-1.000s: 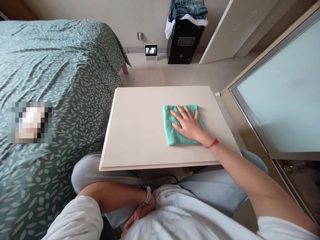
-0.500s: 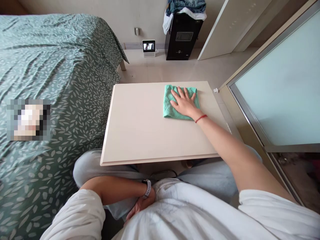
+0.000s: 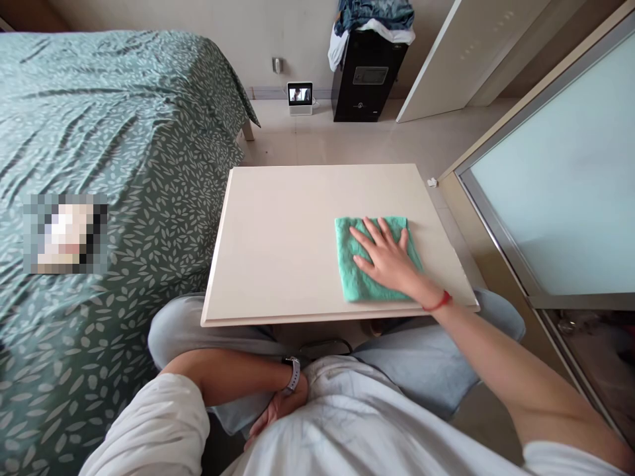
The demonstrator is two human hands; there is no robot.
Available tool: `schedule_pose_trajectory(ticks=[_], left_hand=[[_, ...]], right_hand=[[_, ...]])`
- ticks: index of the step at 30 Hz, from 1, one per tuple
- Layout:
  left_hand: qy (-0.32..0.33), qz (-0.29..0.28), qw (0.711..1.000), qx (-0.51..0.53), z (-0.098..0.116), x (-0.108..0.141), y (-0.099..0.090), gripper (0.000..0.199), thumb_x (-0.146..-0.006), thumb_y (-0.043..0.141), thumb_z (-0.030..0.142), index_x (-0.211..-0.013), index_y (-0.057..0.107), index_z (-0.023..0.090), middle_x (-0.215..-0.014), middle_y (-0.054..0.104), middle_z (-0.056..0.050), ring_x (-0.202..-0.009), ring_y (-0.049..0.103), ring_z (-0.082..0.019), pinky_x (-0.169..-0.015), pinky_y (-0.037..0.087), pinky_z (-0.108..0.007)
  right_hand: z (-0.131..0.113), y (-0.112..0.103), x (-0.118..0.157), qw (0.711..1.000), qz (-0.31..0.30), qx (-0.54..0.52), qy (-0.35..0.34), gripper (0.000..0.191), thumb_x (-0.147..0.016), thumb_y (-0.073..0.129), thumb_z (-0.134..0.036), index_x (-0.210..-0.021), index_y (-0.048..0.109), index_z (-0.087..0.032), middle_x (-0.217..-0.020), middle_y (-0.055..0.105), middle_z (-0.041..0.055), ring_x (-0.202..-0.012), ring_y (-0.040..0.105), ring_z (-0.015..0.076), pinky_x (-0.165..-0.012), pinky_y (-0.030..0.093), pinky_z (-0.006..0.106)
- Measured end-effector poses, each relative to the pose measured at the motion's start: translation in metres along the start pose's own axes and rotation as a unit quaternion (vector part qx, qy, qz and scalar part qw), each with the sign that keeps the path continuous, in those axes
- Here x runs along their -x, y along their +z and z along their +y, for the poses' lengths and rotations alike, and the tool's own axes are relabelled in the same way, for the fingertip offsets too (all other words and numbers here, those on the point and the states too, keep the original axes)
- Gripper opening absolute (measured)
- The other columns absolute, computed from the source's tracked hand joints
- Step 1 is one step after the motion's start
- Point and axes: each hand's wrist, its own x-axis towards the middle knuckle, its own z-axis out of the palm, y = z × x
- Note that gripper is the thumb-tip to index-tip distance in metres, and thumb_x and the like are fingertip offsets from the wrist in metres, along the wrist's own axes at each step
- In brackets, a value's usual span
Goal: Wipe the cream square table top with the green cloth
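Nearest: my left hand point(image 3: 280, 411) rests in my lap, partly hidden by my white shirt point(image 3: 342, 413), watch point(image 3: 294, 375) on the wrist; fingers look loosely bent, can't tell if anything's in it. Light-blue jeans point(image 3: 181, 324), one leg out each side. My right hand point(image 3: 391, 263) is palm down, fingers spread wide, flat on a green cloth point(image 3: 356, 283), not gripping it; red bracelet point(image 3: 438, 302) at the wrist. Cloth looks folded, lies flat on the right half of the cream table point(image 3: 278, 244), just inside the near edge. Progress: I'd judge the work with the cloth under way, not finished, since my hand's on it; no streaks or marks I can make out, so can't tell which parts of the top are done and which are left. Leaf-print bed cover point(image 3: 163, 155) off to the left, frosted glass panel point(image 3: 565, 178) to the right. Farther: smart display point(image 3: 300, 99) on the floor point(image 3: 317, 145), black cabinet point(image 3: 364, 82) beside it, denim pile point(image 3: 374, 14) on top.
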Motion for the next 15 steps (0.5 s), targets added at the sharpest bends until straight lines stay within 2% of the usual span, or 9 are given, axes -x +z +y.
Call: schedule_pose_trajectory(ticks=[2, 5, 8, 11, 13, 15], left_hand=[[-0.047, -0.026, 0.998, -0.037, 0.003, 0.003, 0.001, 0.094, -0.030, 0.058, -0.022, -0.107, 0.091, 0.019, -0.107, 0.086, -0.016, -0.075, 0.076, -0.055, -0.051, 0.058, -0.049], [-0.100, -0.036, 0.992, -0.066, 0.006, 0.004, 0.000, 0.081, -0.031, 0.060, -0.023, -0.099, 0.089, 0.010, -0.101, 0.084, -0.023, -0.075, 0.075, -0.057, -0.046, 0.055, -0.045], [-0.132, -0.019, 0.988, -0.073, 0.006, 0.003, -0.002, 0.074, -0.032, 0.061, -0.021, -0.094, 0.088, 0.010, -0.099, 0.084, -0.022, -0.071, 0.075, -0.055, -0.044, 0.054, -0.045], [-0.127, 0.033, 0.990, -0.044, 0.003, 0.001, -0.005, 0.070, -0.034, 0.062, -0.017, -0.093, 0.089, 0.010, -0.095, 0.084, -0.020, -0.066, 0.074, -0.056, -0.042, 0.053, -0.050], [-0.087, 0.096, 0.992, 0.008, 0.001, 0.001, -0.007, 0.062, -0.040, 0.068, -0.007, -0.096, 0.089, 0.010, -0.093, 0.084, -0.020, -0.064, 0.073, -0.057, -0.041, 0.054, -0.056], [0.000, 0.180, 0.980, 0.089, 0.001, 0.000, -0.010, 0.056, -0.050, 0.073, 0.009, -0.103, 0.090, 0.012, -0.096, 0.085, -0.018, -0.069, 0.076, -0.056, -0.043, 0.055, -0.059]], right_hand=[[0.012, -0.008, -0.051, 0.999, 0.000, -0.012, 0.030, 0.072, -0.117, 0.036, -0.050, -0.186, 0.038, -0.031, -0.196, 0.022, 0.0125, -0.178, 0.019, 0.0527, -0.126, 0.028, 0.095], [0.030, -0.018, -0.121, 0.997, -0.003, -0.033, 0.070, 0.076, -0.116, 0.032, -0.053, -0.188, 0.032, -0.028, -0.197, 0.016, 0.0129, -0.178, 0.013, 0.0549, -0.126, 0.024, 0.098], [0.039, -0.026, -0.164, 0.993, -0.005, -0.049, 0.106, 0.079, -0.115, 0.030, -0.054, -0.189, 0.028, -0.026, -0.197, 0.013, 0.0142, -0.178, 0.011, 0.0559, -0.125, 0.019, 0.100], [0.036, -0.030, -0.171, 0.991, -0.001, -0.052, 0.122, 0.078, -0.115, 0.030, -0.052, -0.188, 0.028, -0.024, -0.197, 0.013, 0.0151, -0.179, 0.011, 0.0536, -0.128, 0.018, 0.098], [0.029, -0.029, -0.155, 0.992, -0.001, -0.043, 0.119, 0.077, -0.116, 0.030, -0.051, -0.188, 0.029, -0.025, -0.197, 0.014, 0.0136, -0.180, 0.012, 0.0511, -0.131, 0.019, 0.094], [0.020, -0.024, -0.124, 0.994, 0.001, -0.026, 0.107, 0.076, -0.116, 0.031, -0.051, -0.188, 0.031, -0.026, -0.197, 0.017, 0.0124, -0.179, 0.015, 0.0501, -0.132, 0.023, 0.092]])
